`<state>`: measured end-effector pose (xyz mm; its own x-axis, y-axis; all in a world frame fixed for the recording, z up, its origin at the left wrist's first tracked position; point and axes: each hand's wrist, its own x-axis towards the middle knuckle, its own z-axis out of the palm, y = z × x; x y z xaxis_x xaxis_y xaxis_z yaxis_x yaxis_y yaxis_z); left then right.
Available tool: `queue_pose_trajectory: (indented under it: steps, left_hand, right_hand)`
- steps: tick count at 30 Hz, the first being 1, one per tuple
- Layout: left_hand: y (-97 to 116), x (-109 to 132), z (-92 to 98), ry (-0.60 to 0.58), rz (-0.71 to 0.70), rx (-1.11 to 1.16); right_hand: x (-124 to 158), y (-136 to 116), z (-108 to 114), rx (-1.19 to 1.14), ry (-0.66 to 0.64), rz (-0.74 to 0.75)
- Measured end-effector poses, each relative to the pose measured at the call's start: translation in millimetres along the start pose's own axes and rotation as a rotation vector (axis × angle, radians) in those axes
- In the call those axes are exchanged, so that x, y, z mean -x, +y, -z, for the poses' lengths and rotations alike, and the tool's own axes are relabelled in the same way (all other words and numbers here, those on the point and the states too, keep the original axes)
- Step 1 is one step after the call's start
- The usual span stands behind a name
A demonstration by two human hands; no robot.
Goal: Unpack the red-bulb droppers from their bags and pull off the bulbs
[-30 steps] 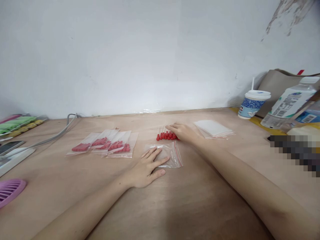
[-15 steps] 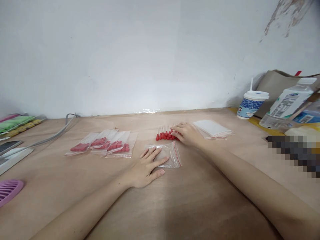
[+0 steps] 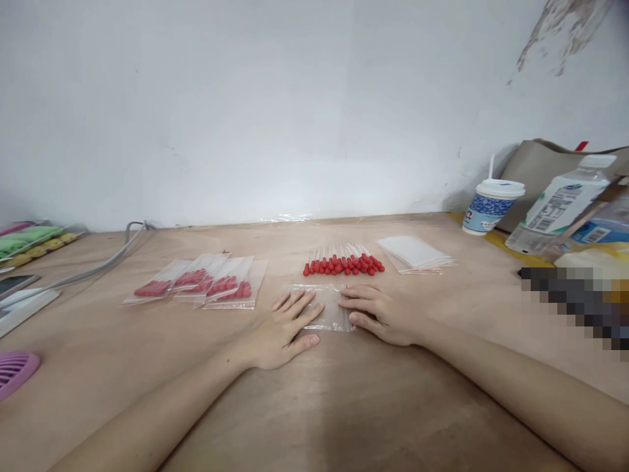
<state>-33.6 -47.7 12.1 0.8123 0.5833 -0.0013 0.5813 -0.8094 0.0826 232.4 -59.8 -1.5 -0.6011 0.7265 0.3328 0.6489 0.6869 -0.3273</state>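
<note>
My left hand [image 3: 287, 324] lies flat with fingers spread on the left part of an empty clear zip bag [image 3: 328, 308] on the wooden table [image 3: 344, 406]. My right hand [image 3: 381, 313] rests on the bag's right end, fingers stretched out over it. Just behind the bag lies a row of several red-tipped clear droppers [image 3: 344, 262], untouched. Left of my hands sit several filled zip bags of red droppers [image 3: 201, 283]. A stack of empty bags [image 3: 415, 253] lies to the right of the loose droppers.
A lidded paper cup with a straw [image 3: 491, 204], a plastic bottle [image 3: 560, 200] and a beige bag [image 3: 545, 174] stand at the back right. A grey cable [image 3: 105, 262], green and yellow items [image 3: 29, 241] and a purple fan [image 3: 17, 367] are at the left.
My right hand has left the loose red droppers and come back onto the right end of the empty bag. The full row of droppers now shows. My left hand stayed on the bag.
</note>
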Motion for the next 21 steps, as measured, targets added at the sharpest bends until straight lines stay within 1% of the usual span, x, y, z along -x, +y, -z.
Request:
queue_pose_trajectory:
  steps: [3, 4, 5, 6, 9, 12, 14, 16, 18, 19, 20, 21]
  left_hand:
    - [3, 1, 2.9, -0.009, -0.044, 0.009]
    - [4, 1, 4.0, -0.016, -0.056, 0.012]
    - [4, 1, 5.0, -0.023, -0.066, 0.014]
    - [5, 1, 5.7, -0.026, -0.073, 0.016]
    - [6, 1, 6.3, -0.017, -0.086, 0.036]
    - [6, 1, 4.8, 0.036, -0.049, 0.084]
    - [7, 2, 3.2, 0.113, 0.003, 0.129]
    - [7, 2, 1.7, 0.209, 0.055, 0.174]
    - [7, 2, 0.1, 0.284, 0.098, 0.213]
    - [7, 2, -0.6, 0.301, 0.115, 0.227]
    - [7, 1, -1.4, 0.307, 0.129, 0.236]
    - [6, 1, -2.1, 0.304, 0.139, 0.241]
  right_hand:
    - [-6, 4, -2, -0.097, 0.205, -0.164]
    - [-9, 5, -2, -0.096, 0.252, -0.227]
    - [-12, 5, -3, -0.087, 0.271, -0.285]
    - [-14, 5, -3, -0.078, 0.264, -0.337]
    - [-18, 5, -2, -0.089, 0.175, -0.474]
    - [-17, 4, -5, -0.177, 0.121, -0.600]
    - [-16, 4, -9, -0.315, 0.129, -0.611]
    - [-15, 7, -10, -0.462, 0.185, -0.533]
    - [-15, 13, -4, -0.554, 0.297, -0.414]
    - [-15, 19, 4, -0.576, 0.376, -0.368]
    - [-14, 26, 13, -0.571, 0.467, -0.355]
    - [-13, 36, 24, -0.538, 0.562, -0.374]
